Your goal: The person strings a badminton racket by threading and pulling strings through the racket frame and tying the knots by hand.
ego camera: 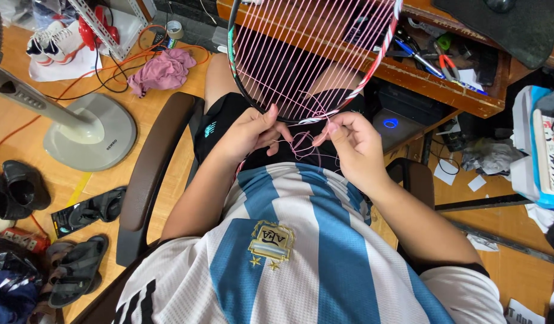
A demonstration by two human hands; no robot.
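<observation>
A badminton racket (248,90) with a dark frame and pink strings leans from the wooden desk toward my lap. My left hand (250,133) pinches a loose pink string (301,143) just below the racket's rim. Close beside it, my right hand (352,144) pinches the same string, which loops between the two hands. I am seated, in a blue and white striped shirt and black shorts.
A wooden desk (445,84) with tools on its shelf stands ahead. A chair armrest (148,174) is at my left. A fan base (90,132), shoes (18,189), sandals (78,270), cables and a pink cloth (163,71) lie on the floor. Boxes (544,150) are stacked at right.
</observation>
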